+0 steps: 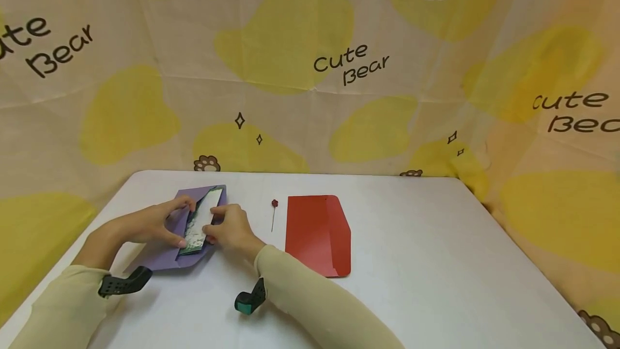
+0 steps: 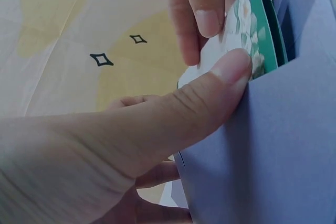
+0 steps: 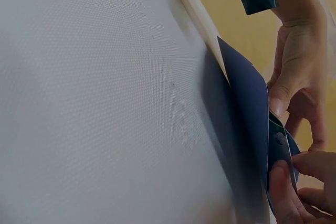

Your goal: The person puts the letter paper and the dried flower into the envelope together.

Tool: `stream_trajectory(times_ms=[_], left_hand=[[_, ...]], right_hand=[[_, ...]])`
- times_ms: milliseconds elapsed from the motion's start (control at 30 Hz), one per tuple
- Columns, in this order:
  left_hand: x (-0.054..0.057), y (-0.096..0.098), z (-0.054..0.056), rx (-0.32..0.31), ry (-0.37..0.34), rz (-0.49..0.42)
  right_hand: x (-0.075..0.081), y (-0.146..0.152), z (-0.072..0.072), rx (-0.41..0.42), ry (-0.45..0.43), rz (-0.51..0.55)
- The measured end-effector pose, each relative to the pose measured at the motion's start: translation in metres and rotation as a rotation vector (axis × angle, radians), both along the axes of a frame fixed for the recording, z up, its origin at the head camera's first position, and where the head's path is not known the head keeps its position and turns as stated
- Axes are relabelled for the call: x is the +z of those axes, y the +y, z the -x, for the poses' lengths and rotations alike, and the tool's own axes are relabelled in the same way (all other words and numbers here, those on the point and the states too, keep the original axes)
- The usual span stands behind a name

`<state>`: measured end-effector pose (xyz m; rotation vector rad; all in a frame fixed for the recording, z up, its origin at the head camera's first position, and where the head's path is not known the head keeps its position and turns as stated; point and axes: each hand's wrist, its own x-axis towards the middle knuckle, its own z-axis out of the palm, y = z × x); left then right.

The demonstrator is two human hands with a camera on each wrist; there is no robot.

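Note:
A purple envelope [image 1: 164, 258] lies at the left of the table, with a folded greeting card [image 1: 197, 228] partly inside it. White flowers and a green border show on the card [image 2: 258, 35]. My left hand [image 1: 147, 223] grips the envelope's near side; in the left wrist view its thumb [image 2: 194, 100] lies across the pocket edge, against the card. From the right, my right hand [image 1: 236, 230] pinches the card's edge between thumb and fingers. The right wrist view shows the envelope [image 3: 244, 90] tilted up, its lower part hidden by the fingers.
Right of the hands lies a red envelope [image 1: 310, 233] with its flap open to the right. A thin pin-like stick with a red flower head [image 1: 274, 203] lies between the two envelopes. A printed cloth [image 1: 290, 42] hangs behind the white table [image 1: 411, 263].

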<state>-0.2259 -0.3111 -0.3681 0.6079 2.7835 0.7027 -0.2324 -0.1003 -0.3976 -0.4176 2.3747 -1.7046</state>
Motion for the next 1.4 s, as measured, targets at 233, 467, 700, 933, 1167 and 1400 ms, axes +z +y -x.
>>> stream_trajectory(times_ms=[233, 467, 700, 933, 1167, 1400], left_hand=[[-0.002, -0.003, 0.002, -0.024, 0.027, -0.033], [-0.004, -0.002, 0.003, -0.047, 0.049, -0.048], [-0.003, -0.003, 0.003, -0.041, 0.048, -0.036], [0.0, -0.001, 0.001, -0.055, 0.059, -0.038], [0.001, 0.001, 0.001, -0.039, 0.039, -0.033], [0.001, 0.002, 0.003, -0.035, 0.025, -0.03]], right_hand=[[-0.001, -0.007, 0.004, -0.007, -0.037, -0.006], [-0.008, -0.014, 0.009, -0.033, -0.056, 0.053], [-0.012, -0.018, 0.009, -0.054, -0.06, 0.099], [-0.012, -0.019, 0.008, -0.041, -0.072, 0.114], [-0.011, -0.023, 0.009, -0.032, -0.037, 0.09], [-0.012, -0.022, 0.011, -0.034, -0.017, 0.069]])
